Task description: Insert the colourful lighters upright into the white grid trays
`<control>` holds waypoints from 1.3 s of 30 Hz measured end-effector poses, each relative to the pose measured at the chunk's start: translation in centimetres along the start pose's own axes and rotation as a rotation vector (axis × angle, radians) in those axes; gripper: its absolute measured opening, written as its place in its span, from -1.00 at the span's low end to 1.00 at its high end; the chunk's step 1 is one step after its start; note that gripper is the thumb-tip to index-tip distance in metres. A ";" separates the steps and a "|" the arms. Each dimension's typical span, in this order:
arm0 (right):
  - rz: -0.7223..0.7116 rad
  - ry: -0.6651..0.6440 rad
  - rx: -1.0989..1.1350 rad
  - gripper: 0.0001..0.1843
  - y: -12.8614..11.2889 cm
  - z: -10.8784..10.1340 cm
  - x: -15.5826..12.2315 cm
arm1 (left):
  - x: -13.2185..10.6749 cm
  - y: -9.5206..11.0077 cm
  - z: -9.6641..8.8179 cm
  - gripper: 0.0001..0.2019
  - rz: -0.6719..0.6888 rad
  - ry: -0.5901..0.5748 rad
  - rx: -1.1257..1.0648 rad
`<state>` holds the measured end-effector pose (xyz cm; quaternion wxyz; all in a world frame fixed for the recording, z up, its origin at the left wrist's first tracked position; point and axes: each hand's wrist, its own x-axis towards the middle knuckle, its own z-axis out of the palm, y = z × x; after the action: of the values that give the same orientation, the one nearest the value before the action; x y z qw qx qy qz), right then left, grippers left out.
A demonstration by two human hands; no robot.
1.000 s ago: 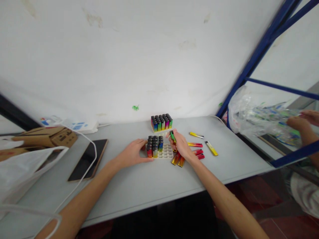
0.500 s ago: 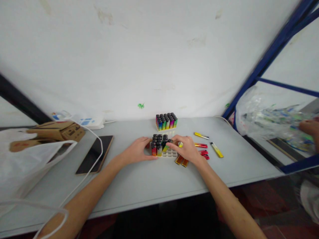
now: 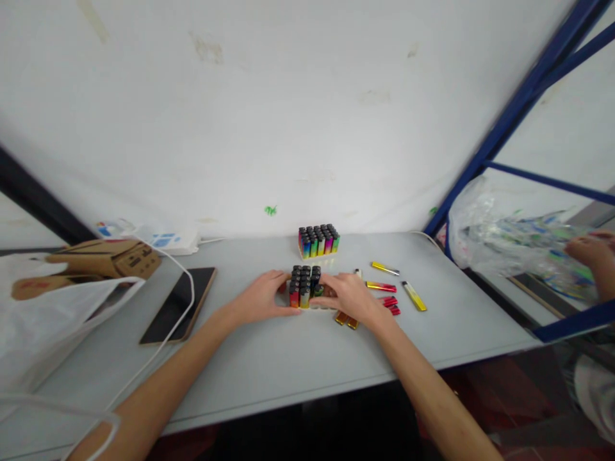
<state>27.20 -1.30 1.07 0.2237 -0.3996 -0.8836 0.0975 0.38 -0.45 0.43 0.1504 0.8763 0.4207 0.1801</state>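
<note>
Upright lighters with black tops (image 3: pixel 300 285) stand in rows in the left part of a pale tray (image 3: pixel 319 310) with round holes. My left hand (image 3: pixel 266 296) grips the tray's left end, thumb along the front and fingers behind. Over the tray's right part is my right hand (image 3: pixel 350 298), its fingers closed around a dark green lighter (image 3: pixel 319 291) at the edge of the filled rows. That hand hides most of the holes there. By its wrist lie gold lighters (image 3: pixel 346 319) and red lighters (image 3: pixel 390 303).
Behind stands a full block of colourful lighters (image 3: pixel 318 242). Loose yellow lighters (image 3: pixel 414 297) lie on the right. To the left are a phone (image 3: pixel 180 304), a white cable, a cardboard box (image 3: pixel 108 258) and a plastic bag (image 3: pixel 57 314). Another person's hand (image 3: pixel 593 253) touches a clear bag at far right.
My right hand has moved slightly left against the filled rows. The lighter under its fingers, tilted before, now stands closer to upright. My left hand keeps its place at the tray.
</note>
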 end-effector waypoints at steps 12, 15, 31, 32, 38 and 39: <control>0.358 0.285 -0.116 -0.48 6.5 -2.7 -2.2 | 0.1 0.2 -0.2 -0.45 -0.024 -0.024 0.030; 0.445 0.309 -0.167 -0.70 9.3 -2.5 -3.0 | 0.2 -0.1 -0.1 -0.43 -0.015 -0.023 0.028; 0.678 0.447 -0.267 -0.67 13.4 -2.5 -5.3 | 0.3 -0.2 -0.1 -0.46 -0.023 0.007 -0.012; 0.691 0.392 -0.272 -0.67 13.4 -2.4 -5.5 | 0.2 -0.2 -0.1 -0.46 -0.026 0.010 -0.016; 0.617 0.216 -0.190 -0.74 12.2 -2.0 -4.8 | 0.2 0.0 -0.2 -0.45 -0.021 0.007 -0.014; 0.580 0.208 -0.154 -0.73 12.1 -2.1 -4.7 | 0.2 0.0 -0.3 -0.46 -0.020 0.006 -0.010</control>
<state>38.89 3.16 -2.79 0.2447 -0.6585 -0.7100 0.0486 0.44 -0.25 0.73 0.1554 0.8707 0.4291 0.1835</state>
